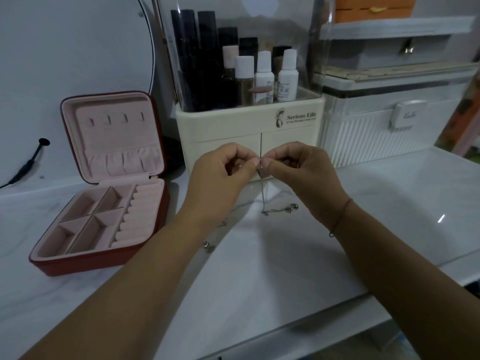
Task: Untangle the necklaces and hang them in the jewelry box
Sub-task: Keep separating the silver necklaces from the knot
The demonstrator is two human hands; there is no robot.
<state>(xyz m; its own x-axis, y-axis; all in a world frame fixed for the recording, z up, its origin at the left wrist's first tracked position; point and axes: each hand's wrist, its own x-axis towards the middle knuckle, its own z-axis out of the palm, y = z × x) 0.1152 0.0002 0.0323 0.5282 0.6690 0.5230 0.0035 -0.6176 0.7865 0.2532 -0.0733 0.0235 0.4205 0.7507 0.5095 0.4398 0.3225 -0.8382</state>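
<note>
Left grip (223, 178), right grip (301, 170) both pinching necklace (263, 196); tease strands apart gently (chain fine), slack hanging below onto counter (285, 255).

The left hand (220, 178) and right hand (301, 172) hide the spot where they pinch the necklaces (263, 196), whose links are too fine to tell apart. Part of the tangle lies unseen under the left arm (155, 268); small print on the organizer (220, 131) is unreadable.
</note>
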